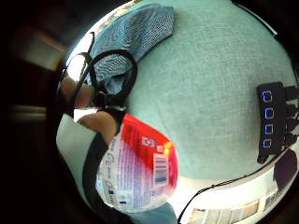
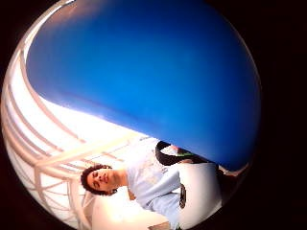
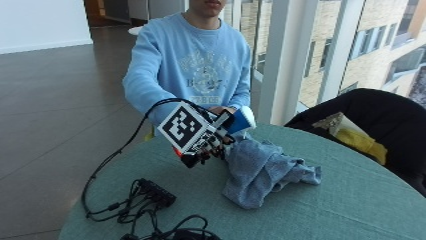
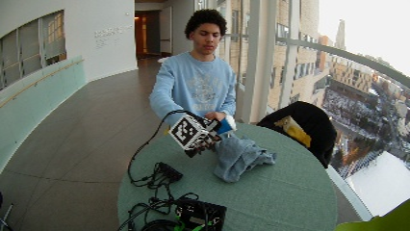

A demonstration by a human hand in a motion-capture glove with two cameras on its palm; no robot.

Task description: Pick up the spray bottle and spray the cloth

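Hand (image 3: pixel 208 146) grips glossy bottle (image 1: pixel 140 172); rumpled cloth (image 3: pixel 266 170) beside.

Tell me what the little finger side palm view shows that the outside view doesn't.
Only the palm view shows the spray bottle body's red and white label with its barcode, close to the palm. Only the outside view shows the gloved right hand held above the table beside the cloth, and the bottle's blue top. Both show the blue-grey cloth lying crumpled on the green table.

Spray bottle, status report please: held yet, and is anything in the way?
Right hand grips spray bottle, lifted. Cloth bunched on table beside it. Nothing between.
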